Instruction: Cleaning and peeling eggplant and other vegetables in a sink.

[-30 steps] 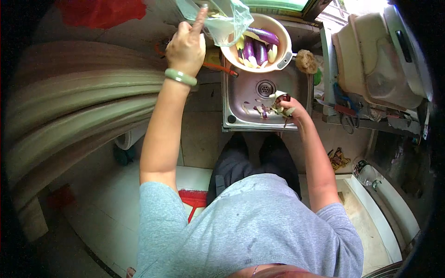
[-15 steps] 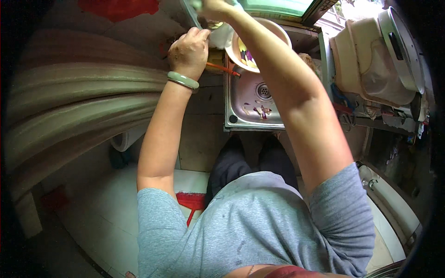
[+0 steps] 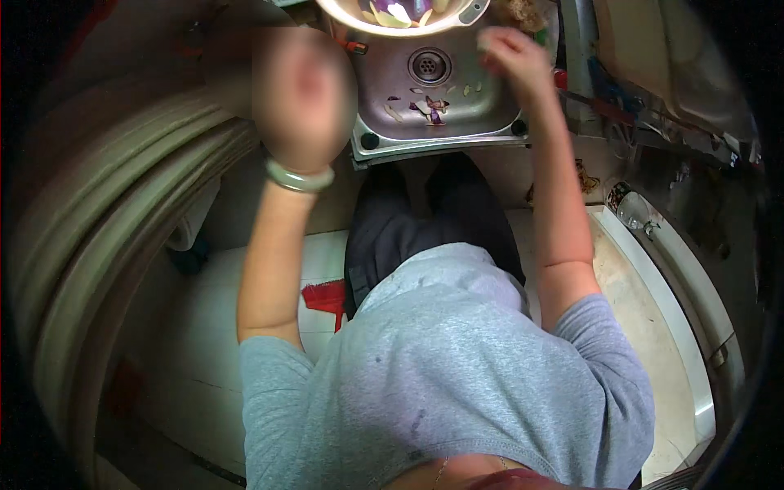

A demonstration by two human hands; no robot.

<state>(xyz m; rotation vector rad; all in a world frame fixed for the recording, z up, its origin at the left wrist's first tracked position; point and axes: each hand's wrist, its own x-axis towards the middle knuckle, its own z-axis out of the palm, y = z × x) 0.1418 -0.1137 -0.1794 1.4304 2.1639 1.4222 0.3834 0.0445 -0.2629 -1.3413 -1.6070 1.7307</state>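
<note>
My left hand (image 3: 302, 102), with a pale green bangle (image 3: 300, 175) at the wrist, is raised left of the steel sink (image 3: 376, 98). It is too smeared to show its fingers. Over the sink's right side is my right hand (image 3: 518, 65), its fingers curled together; anything in them is hidden. Between and beyond the hands stands a cream basin (image 3: 408, 31) holding purple and pale cut vegetable pieces (image 3: 398, 11). Purple and whitish scraps (image 3: 433, 109) lie in the sink near its drain (image 3: 429, 66). An orange-handled tool (image 3: 356, 48) rests at the sink's left edge.
Folded, pale curtain-like material (image 3: 155, 196) hangs close on the left. Below it, a red broom (image 3: 325, 296) is on the tiled floor. At right are a shelf with cluttered items and a brown, rough-looking bundle (image 3: 523, 12) behind the sink.
Both hands have come back from the far upper left. My right hand has swung right, over the sink. The view has shifted, putting the basin at the top edge.
</note>
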